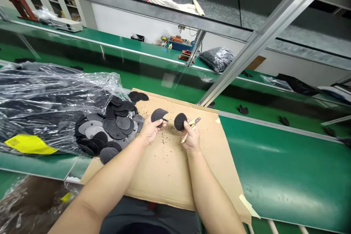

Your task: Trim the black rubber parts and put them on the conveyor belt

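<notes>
Head view: Your left hand [149,131] gripped a small stack of black discs [158,115] over the middle of the cardboard sheet [164,175]. Your right hand [192,137] pinched a single disc [180,121] and also held the yellow-handled cutters [193,126]. The loose disc pile [109,131] lay at the sheet's left edge, against the plastic bag [49,98]. Risk: with two items in one grip, the pinched disc could probably slip, or the cutter tips could nick a finger.
</notes>
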`<state>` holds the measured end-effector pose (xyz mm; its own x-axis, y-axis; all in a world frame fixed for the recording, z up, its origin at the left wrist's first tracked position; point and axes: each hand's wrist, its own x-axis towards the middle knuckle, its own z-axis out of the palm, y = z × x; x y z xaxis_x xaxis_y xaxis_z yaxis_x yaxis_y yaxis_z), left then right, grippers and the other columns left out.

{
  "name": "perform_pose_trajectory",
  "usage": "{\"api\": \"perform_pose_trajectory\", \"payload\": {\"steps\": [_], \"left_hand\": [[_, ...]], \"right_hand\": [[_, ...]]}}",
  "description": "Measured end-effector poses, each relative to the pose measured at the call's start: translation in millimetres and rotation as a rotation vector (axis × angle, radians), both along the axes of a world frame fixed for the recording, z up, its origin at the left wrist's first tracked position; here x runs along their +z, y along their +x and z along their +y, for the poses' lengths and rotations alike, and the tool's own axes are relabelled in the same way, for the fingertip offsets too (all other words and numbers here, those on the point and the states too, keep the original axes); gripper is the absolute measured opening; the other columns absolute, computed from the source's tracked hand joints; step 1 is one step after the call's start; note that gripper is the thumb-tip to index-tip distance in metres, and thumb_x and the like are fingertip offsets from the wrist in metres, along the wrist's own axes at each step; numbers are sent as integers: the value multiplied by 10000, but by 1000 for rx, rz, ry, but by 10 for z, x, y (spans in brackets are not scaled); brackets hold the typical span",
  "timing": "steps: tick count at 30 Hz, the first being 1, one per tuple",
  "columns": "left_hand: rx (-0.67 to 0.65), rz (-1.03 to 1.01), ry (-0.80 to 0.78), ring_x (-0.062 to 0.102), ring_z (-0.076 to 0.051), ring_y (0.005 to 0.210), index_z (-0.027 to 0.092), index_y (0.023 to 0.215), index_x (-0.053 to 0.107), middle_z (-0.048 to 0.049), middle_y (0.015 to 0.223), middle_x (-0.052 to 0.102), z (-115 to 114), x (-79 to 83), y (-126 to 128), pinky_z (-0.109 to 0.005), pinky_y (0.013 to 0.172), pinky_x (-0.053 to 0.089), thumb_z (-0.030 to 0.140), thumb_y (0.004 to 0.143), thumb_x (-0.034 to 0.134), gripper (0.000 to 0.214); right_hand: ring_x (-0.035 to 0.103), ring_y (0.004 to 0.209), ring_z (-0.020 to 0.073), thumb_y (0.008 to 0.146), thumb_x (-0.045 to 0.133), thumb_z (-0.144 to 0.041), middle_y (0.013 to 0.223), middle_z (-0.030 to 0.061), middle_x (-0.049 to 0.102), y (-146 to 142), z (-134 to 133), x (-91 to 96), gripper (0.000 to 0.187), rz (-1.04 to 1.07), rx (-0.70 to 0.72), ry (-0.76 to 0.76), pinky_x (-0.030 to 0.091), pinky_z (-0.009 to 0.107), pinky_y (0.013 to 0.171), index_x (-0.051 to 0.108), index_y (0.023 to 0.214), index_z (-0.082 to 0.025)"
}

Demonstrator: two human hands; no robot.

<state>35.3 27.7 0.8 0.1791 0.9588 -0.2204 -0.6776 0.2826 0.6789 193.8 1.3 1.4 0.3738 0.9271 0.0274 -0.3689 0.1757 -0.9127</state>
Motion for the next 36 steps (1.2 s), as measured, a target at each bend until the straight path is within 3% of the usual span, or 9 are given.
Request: {"api": "perform_pose_trajectory", "payload": {"steps": [7,14,26,29,36], "left_hand": [[-85,92,72,649,-166,767,125,976,657,-71,897,698,-128,42,88,-312,719,535,197,589,822,426],[-144,129,96,653,-187,793,124,1000,652,-75,933,693,-189,70,84,-335,725,541,225,571,825,474],[-35,221,144,661,-219,859,136,1063,616,-92,988,692,-229,36,167,-396,763,558,276,587,829,539],[-68,209,151,667,-221,866,132,1074,615,-99,996,697,-232,43,162,-396,781,555,267,592,828,544],[14,180,168,648,-240,996,133,1068,630,-118,1088,687,-248,41,198,-414,919,498,262,592,831,532]], "right_hand": [[447,592,90,668,734,-366,662,-58,470,-101,-63,-14,313,-188,86,10,403,235,598,511,800,-192],[420,579,94,708,701,-446,664,-53,465,-117,-56,-71,334,-304,-5,8,400,242,581,507,813,-195],[479,621,111,789,637,-409,706,-25,531,-132,-87,-129,241,-497,-43,71,435,264,643,543,827,-191],[491,625,115,787,636,-410,708,-23,541,-137,-82,-125,240,-485,-37,57,441,266,649,549,830,-190],[502,614,117,756,674,-439,692,-22,557,-123,-52,-161,276,-429,33,25,445,258,625,579,826,-189]]}}
